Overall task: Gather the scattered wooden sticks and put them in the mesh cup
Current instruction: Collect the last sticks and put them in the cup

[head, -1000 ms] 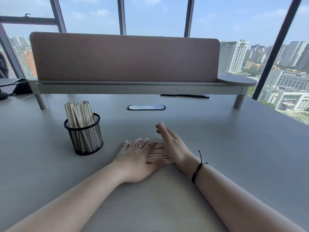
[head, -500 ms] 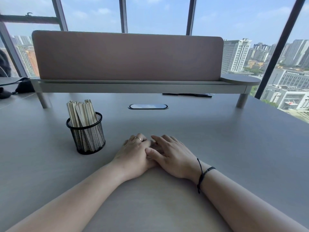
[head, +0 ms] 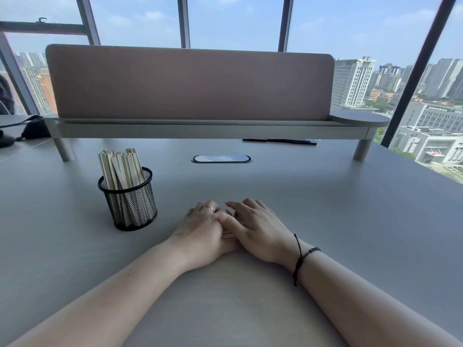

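Observation:
A black mesh cup [head: 130,204] stands on the grey table [head: 350,221], left of centre, with several flat wooden sticks [head: 120,167] upright in it. To its right, my left hand [head: 200,231] and my right hand [head: 258,229] lie side by side, palms down, pressed over a small bundle of wooden sticks [head: 229,235]. Only a sliver of that bundle shows between the two hands. My left hand wears a ring; my right wrist has a black cord.
A raised shelf with a brown divider panel [head: 190,83] spans the back of the table. An oval cable port [head: 221,158] sits in the table behind my hands. Black pens [head: 278,141] lie under the shelf. Dark objects [head: 35,130] rest at far left.
My right hand has turned from standing on its edge to lying flat over the sticks, and both hands have closed together so the bundle is almost hidden.

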`<act>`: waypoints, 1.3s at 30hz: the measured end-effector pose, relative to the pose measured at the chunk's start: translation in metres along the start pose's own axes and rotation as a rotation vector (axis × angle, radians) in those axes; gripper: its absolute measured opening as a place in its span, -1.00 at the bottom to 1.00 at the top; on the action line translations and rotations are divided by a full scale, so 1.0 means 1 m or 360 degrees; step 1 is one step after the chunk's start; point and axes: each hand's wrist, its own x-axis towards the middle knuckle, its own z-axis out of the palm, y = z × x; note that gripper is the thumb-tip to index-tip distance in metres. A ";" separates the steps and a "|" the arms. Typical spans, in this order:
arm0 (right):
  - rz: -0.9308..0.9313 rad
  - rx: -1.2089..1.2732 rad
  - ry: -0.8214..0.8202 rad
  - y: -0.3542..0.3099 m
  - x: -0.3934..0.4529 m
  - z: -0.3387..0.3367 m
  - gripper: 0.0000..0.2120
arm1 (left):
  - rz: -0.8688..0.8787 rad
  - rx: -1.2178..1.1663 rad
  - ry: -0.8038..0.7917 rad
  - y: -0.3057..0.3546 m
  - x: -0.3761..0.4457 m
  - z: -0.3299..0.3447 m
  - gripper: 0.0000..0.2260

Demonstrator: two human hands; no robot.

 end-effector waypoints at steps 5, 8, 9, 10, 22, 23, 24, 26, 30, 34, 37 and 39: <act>0.0039 0.0052 0.0047 0.001 -0.001 0.000 -0.17 | -0.0032 -0.0029 -0.0007 0.003 -0.003 -0.002 -0.33; 0.0072 0.0063 0.0025 0.001 -0.001 -0.001 -0.16 | -0.0059 -0.0078 0.0025 0.005 -0.004 -0.003 -0.28; 0.0076 0.0058 0.0017 0.001 -0.001 -0.002 -0.15 | -0.0066 -0.0093 0.0039 0.005 -0.004 -0.004 -0.30; 0.0076 0.0055 0.0011 0.001 -0.001 -0.002 -0.16 | -0.0069 -0.0111 0.0048 0.006 -0.004 -0.004 -0.35; 0.0028 0.0110 0.0012 0.003 -0.002 -0.002 -0.24 | -0.0026 -0.0071 0.0067 0.002 -0.002 -0.003 -0.37; 0.0026 0.0112 0.0013 0.003 -0.002 -0.002 -0.25 | -0.0025 -0.0094 0.0079 0.000 -0.001 -0.002 -0.37; 0.0025 0.0118 0.0012 0.003 -0.003 -0.002 -0.28 | -0.0022 -0.0118 0.0092 -0.001 0.000 -0.001 -0.37; 0.0022 0.0126 0.0014 0.003 -0.002 -0.001 -0.30 | -0.0015 -0.0144 0.0114 -0.005 0.002 0.002 -0.42; 0.0013 0.0126 0.0023 0.004 -0.002 0.000 -0.26 | -0.0067 -0.0121 0.0150 -0.006 0.003 0.003 -0.49; 0.0006 0.0122 0.0027 0.003 -0.002 -0.001 -0.23 | -0.0107 -0.0004 0.0177 0.000 0.000 -0.002 -0.63; 0.0012 0.0132 0.0031 0.002 -0.003 -0.002 -0.21 | -0.0114 0.0087 0.0155 0.004 0.000 -0.004 -0.64; 0.0010 0.0131 0.0040 0.002 -0.003 -0.003 -0.22 | -0.0109 0.0184 0.0151 0.006 -0.001 -0.005 -0.64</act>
